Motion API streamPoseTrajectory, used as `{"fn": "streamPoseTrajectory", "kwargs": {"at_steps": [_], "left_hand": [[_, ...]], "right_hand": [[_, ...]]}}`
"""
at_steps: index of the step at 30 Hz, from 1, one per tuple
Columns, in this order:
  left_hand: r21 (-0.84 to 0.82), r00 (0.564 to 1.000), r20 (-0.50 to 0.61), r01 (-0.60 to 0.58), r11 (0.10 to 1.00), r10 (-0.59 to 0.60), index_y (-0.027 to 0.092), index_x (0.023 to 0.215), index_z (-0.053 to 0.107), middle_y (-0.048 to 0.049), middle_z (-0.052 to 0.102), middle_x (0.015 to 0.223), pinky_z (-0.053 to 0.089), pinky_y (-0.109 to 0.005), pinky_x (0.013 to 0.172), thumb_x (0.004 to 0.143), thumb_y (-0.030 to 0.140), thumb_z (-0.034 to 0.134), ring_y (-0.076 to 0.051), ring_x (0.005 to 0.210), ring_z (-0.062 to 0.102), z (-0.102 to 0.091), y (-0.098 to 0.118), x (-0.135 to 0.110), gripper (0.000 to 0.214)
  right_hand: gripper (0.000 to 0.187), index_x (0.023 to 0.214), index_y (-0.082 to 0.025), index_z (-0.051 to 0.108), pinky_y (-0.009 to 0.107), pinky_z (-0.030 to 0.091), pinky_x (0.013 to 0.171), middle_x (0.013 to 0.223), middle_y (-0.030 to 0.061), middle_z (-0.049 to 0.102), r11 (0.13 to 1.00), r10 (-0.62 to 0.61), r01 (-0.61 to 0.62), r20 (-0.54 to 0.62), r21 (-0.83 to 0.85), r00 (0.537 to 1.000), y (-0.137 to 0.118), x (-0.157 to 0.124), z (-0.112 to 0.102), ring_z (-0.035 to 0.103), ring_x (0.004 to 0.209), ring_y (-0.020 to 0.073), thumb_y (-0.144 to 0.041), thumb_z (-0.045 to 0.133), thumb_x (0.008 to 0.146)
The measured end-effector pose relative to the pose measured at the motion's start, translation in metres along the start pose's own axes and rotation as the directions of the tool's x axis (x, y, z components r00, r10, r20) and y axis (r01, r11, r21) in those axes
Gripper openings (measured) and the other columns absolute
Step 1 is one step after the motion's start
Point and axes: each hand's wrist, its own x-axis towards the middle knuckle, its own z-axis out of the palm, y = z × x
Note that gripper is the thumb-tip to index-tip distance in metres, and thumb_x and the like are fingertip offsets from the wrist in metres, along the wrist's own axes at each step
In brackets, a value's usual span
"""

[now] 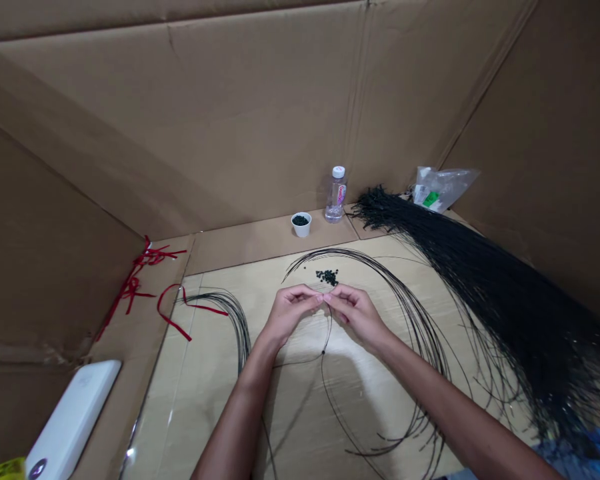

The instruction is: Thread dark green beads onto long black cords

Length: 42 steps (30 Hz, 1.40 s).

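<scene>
Both hands meet over the middle of the table, fingertips pinched together. My left hand point(291, 312) and my right hand point(356, 311) grip a thin black cord point(329, 330) between thumbs and forefingers. Below the fingers the cord forms a narrow loop that closes at a small dark bead or knot point(323, 352). From there, its strands run left under my left forearm and down toward the near edge. Just beyond the fingertips lies a small pile of dark beads point(327, 276). Whatever sits right between the fingertips is too small to make out.
Curved black cords point(410, 300) lie on the right, another bundle point(237, 320) on the left beside red ribbon point(173, 323). A thick black cord bundle point(485, 287) fills the right side. Behind stand a cup of beads point(301, 229), a bottle point(335, 200) and cardboard walls point(260, 120). A white device point(75, 420) is at left.
</scene>
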Motion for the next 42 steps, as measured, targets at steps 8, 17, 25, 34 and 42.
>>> {"fn": "streamPoseTrajectory", "kwargs": {"at_steps": [8, 17, 25, 34, 42], "left_hand": [[-0.006, 0.999, -0.025, -0.038, 0.999, 0.038, 0.017, 0.075, 0.084, -0.0031, 0.07, 0.07, 0.045, -0.027, 0.067, 0.074, 0.034, 0.093, -0.014, 0.067, 0.059, 0.0, -0.003, 0.0, 0.019], [-0.045, 1.0, -0.022, -0.018, 0.999, 0.017, 0.016, 0.075, 0.083, -0.0025, 0.067, 0.07, 0.043, -0.025, 0.065, 0.075, 0.033, 0.092, -0.012, 0.066, 0.055, -0.003, -0.007, 0.001, 0.02], [-0.124, 0.993, -0.107, -0.053, 0.991, 0.04, 0.015, 0.074, 0.078, 0.0008, 0.06, 0.066, 0.034, -0.025, 0.059, 0.073, 0.034, 0.094, -0.009, 0.061, 0.046, -0.004, -0.009, 0.003, 0.024], [-0.125, 0.982, -0.186, -0.059, 0.99, 0.035, 0.015, 0.075, 0.079, 0.0015, 0.059, 0.063, 0.032, -0.023, 0.055, 0.072, 0.038, 0.093, -0.008, 0.057, 0.043, -0.004, -0.012, 0.005, 0.027], [-0.056, 0.998, -0.056, 0.035, 0.998, -0.038, 0.015, 0.081, 0.084, -0.0087, 0.079, 0.084, 0.053, -0.03, 0.079, 0.069, 0.039, 0.096, -0.019, 0.079, 0.069, 0.003, -0.003, 0.002, 0.029]], "right_hand": [[0.044, 0.073, -0.016, 0.07, 0.026, 0.017, 0.049, 0.056, -0.0051, 0.051, 0.998, 0.063, -0.063, -0.01, 0.018, 0.998, -0.004, -0.001, -0.002, 0.03, 0.047, 0.0061, -0.055, 0.088, 0.079], [0.027, 0.076, -0.017, 0.072, 0.026, 0.026, 0.053, 0.063, -0.0014, 0.06, 0.997, 0.044, -0.038, 0.096, -0.06, 0.994, -0.004, -0.001, -0.004, 0.041, 0.054, 0.01, -0.041, 0.083, 0.081], [0.013, 0.076, -0.017, 0.068, 0.026, 0.025, 0.056, 0.062, -0.0043, 0.05, 0.911, 0.081, 0.084, 0.375, -0.404, 0.923, -0.008, -0.009, -0.01, 0.039, 0.059, 0.0112, -0.024, 0.067, 0.087], [0.019, 0.078, -0.017, 0.069, 0.026, 0.026, 0.055, 0.062, -0.0055, 0.047, 0.853, 0.102, 0.155, 0.45, -0.499, 0.887, -0.015, -0.008, -0.014, 0.039, 0.058, 0.0107, -0.028, 0.07, 0.093], [0.035, 0.096, -0.022, 0.063, 0.023, 0.026, 0.046, 0.07, -0.0049, 0.056, 0.987, -0.01, 0.042, 0.2, -0.156, 0.98, 0.014, 0.003, -0.011, 0.037, 0.049, 0.0087, -0.056, 0.068, 0.099]]}}
